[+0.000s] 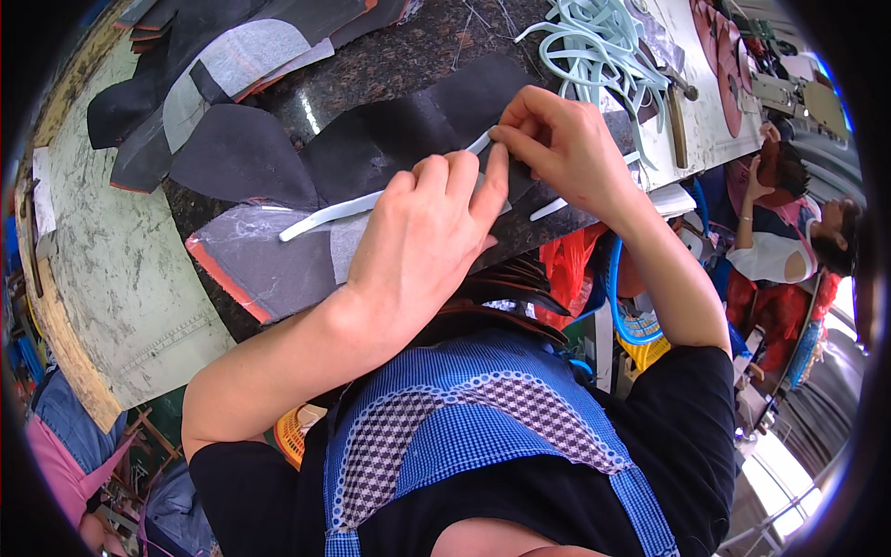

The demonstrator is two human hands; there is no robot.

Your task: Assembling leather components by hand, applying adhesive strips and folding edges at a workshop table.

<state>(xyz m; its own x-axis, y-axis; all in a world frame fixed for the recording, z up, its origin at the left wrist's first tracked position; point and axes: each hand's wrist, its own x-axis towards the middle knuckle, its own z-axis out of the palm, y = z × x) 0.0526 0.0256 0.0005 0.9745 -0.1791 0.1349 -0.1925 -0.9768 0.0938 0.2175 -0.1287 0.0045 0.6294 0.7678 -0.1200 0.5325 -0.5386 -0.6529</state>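
A pale blue-white strip (pixel 329 215) runs slantwise over dark sheet pieces on the dark speckled slab. My left hand (pixel 413 223) lies across it, fingers bent and close together, the strip passing beneath them. Beyond its index finger, my right hand (pixel 568 153) pinches the strip's far end between thumb and fingertips. Behind both hands stretches a black, leather-like piece (pixel 380 139). Under the near end of the strip is a grey piece (pixel 269 255) with an orange-red edge. My left palm hides the strip's middle.
A tangle of pale blue strips (pixel 599 46) lies at the back right, near a hammer (pixel 679 121). Several dark cut pieces (pixel 246 153) overlap at the left. A blue-rimmed basket (pixel 636 327) and red plastic (pixel 568 269) sit below the slab. Another person (pixel 775 232) is at the far right.
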